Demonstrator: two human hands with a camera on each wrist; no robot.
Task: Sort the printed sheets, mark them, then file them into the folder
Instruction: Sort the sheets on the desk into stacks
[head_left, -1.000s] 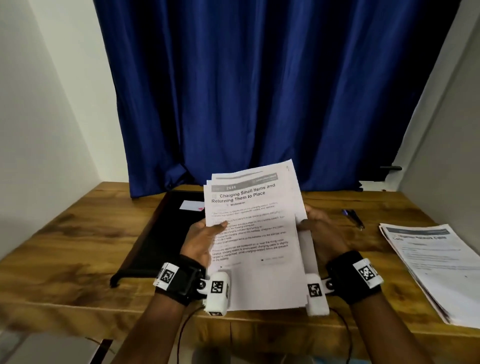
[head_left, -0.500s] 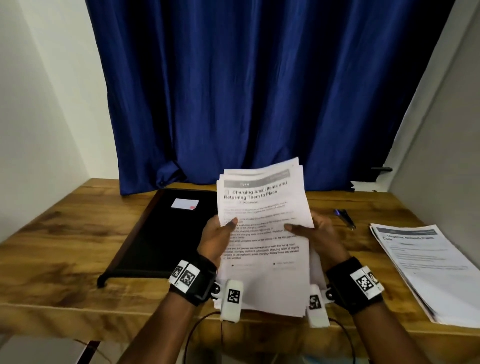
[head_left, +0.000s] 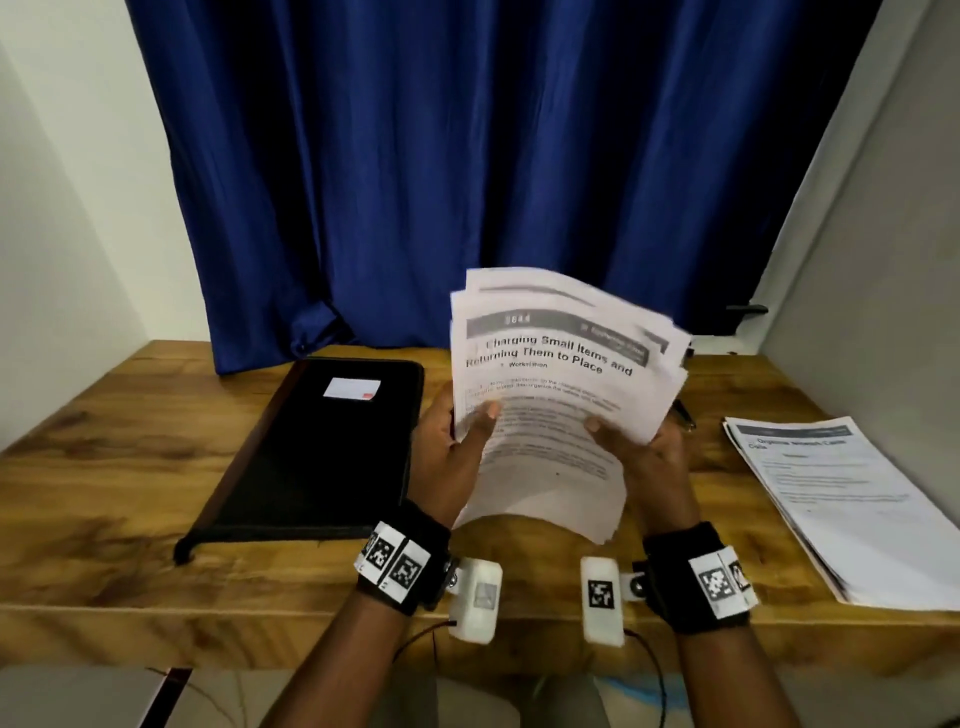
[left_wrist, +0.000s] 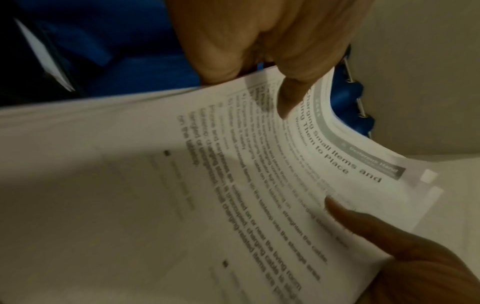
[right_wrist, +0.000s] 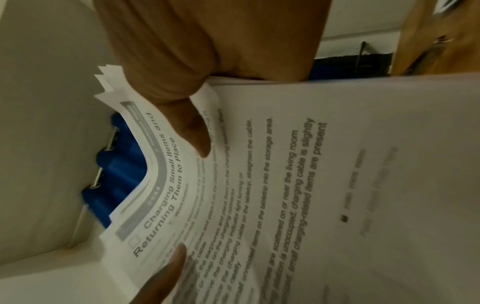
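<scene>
With both thumbs pressed on the top page, the left hand (head_left: 451, 457) and right hand (head_left: 644, 457) pinch the fanned printed sheets (head_left: 550, 395) above the wooden table (head_left: 104, 467); black folder (head_left: 322, 457) lies left, second stack (head_left: 841, 499) right.

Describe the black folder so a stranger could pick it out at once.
Start at the wooden table in front of the blue curtain. On its left half, beside the left hand, lies the black folder, flat and closed. Unlike the white sheets in the hands and the stack of sheets at the right, it is dark, with a small white label.
</scene>
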